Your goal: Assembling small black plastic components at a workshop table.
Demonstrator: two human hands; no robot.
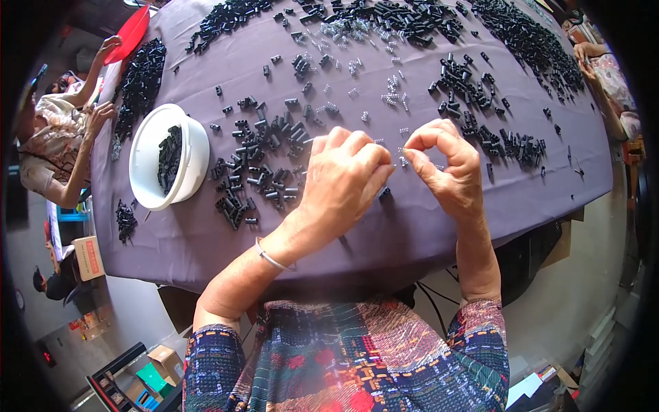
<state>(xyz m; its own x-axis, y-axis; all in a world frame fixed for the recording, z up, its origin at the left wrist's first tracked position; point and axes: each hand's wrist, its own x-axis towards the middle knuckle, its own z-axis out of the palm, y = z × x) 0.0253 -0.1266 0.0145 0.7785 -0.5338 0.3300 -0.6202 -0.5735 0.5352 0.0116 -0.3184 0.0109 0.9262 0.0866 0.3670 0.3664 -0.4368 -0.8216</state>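
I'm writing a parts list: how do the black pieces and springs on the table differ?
The black pieces are dark and look solid; the springs are silvery, open coils. The black pieces form several large piles, while the springs lie in fewer, smaller clusters. Both lie loose on the purple-grey cloth.

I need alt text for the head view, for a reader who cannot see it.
A person's left hand and right hand pinch close to each other above a purple-grey tablecloth, near tiny metal springs; what they grip is unclear. Small black cylinders lie heaped around, and a white tub at left holds black pieces.
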